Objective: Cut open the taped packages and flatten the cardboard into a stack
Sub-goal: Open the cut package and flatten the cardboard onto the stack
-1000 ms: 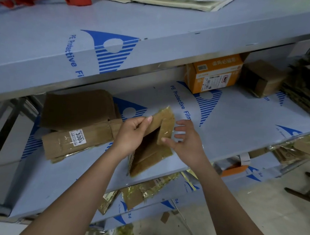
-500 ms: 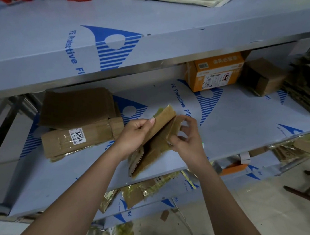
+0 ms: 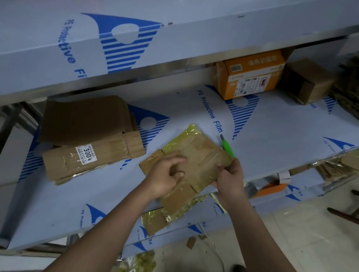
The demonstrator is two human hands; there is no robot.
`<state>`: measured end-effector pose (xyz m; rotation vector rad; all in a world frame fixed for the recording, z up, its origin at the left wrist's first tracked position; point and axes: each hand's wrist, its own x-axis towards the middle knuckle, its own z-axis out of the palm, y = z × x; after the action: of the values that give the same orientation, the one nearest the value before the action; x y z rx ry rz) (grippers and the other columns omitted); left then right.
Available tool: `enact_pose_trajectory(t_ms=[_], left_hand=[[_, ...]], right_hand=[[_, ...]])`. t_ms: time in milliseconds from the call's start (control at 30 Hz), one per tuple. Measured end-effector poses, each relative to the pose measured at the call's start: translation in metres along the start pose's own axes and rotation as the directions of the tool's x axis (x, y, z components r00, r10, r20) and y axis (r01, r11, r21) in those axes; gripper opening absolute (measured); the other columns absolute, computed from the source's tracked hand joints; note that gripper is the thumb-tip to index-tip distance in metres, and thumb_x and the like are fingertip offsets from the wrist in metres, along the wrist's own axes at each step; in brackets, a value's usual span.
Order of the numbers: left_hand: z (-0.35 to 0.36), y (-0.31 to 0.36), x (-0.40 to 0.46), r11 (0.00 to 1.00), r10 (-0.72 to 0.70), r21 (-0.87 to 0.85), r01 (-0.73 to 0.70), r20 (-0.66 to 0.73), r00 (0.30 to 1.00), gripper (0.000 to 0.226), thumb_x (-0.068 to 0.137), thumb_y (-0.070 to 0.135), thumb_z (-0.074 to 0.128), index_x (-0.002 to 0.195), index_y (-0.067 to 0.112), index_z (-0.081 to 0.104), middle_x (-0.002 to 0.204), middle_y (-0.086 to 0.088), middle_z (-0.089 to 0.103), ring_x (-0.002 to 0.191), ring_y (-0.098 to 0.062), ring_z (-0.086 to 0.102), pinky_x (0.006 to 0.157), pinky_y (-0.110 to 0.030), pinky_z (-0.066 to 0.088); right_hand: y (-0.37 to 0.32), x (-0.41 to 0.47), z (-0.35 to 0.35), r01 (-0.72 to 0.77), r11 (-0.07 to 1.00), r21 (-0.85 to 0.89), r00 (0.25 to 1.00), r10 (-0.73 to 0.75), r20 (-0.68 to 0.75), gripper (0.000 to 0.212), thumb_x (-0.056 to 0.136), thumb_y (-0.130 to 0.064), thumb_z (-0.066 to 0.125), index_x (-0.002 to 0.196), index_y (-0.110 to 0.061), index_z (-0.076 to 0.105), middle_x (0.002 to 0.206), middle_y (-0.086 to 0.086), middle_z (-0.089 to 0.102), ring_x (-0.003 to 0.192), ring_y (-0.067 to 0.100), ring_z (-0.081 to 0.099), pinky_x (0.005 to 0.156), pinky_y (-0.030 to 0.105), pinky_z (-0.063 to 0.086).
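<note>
- Film-covered shelf (image 3: 273,131) carries flattened cardboard (image 3: 196,157)
- left hand (image 3: 166,176) presses it, fingers curled; right hand (image 3: 230,176) grips its edge; green knife (image 3: 227,148) beside

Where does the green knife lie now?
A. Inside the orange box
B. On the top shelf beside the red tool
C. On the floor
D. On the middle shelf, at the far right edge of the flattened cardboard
D: the green knife lies on the middle shelf, just beyond the flattened cardboard and near the right hand.
</note>
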<state>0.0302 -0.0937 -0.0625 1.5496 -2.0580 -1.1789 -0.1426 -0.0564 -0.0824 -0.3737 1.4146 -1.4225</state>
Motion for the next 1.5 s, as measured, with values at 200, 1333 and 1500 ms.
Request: enact_pose_trajectory(t_ms=[200,1333,1500], left_hand=[[-0.024,-0.01,-0.009,0.95,-0.314,-0.141,0.28,-0.429,0.847,0.084,0.08,0.035,0.079,0.147,0.014,0.033,0.153,-0.01,0.025,0.139,-0.028,0.03,0.111,-0.037,0.032],[-0.091,-0.058,0.017,0.721,-0.644,-0.622,0.304,-0.441,0.626,0.05,0.101,0.045,0.047,0.085,0.001,0.063,0.073,-0.017,0.067,0.053,-0.026,0.065,0.041,-0.028,0.053],[-0.078,-0.036,0.027,0.937,-0.345,-0.158,0.313,-0.573,0.744,0.06,0.102,0.045,0.04,0.061,0.007,0.062,0.067,-0.015,0.068,0.067,-0.035,0.067,0.072,-0.044,0.057]], right_hand=[[-0.009,0.008,-0.003,0.13,0.989,0.078,0.986,-0.12,-0.116,0.022,0.101,0.001,0.046,0.104,-0.019,0.055,0.099,0.004,0.064,0.087,0.021,0.062,0.084,0.041,0.054],[-0.009,0.029,0.038,0.581,0.6,-0.549,0.814,-0.434,0.387,0.032,0.091,0.003,0.057,0.115,-0.018,0.062,0.116,0.007,0.061,0.105,0.024,0.054,0.095,0.035,0.042],[-0.031,0.037,0.017,0.576,0.036,-0.817,0.748,-0.428,0.508,0.049,0.088,-0.016,0.064,0.136,-0.022,0.056,0.15,0.01,0.041,0.137,0.039,0.031,0.112,0.058,0.027]])
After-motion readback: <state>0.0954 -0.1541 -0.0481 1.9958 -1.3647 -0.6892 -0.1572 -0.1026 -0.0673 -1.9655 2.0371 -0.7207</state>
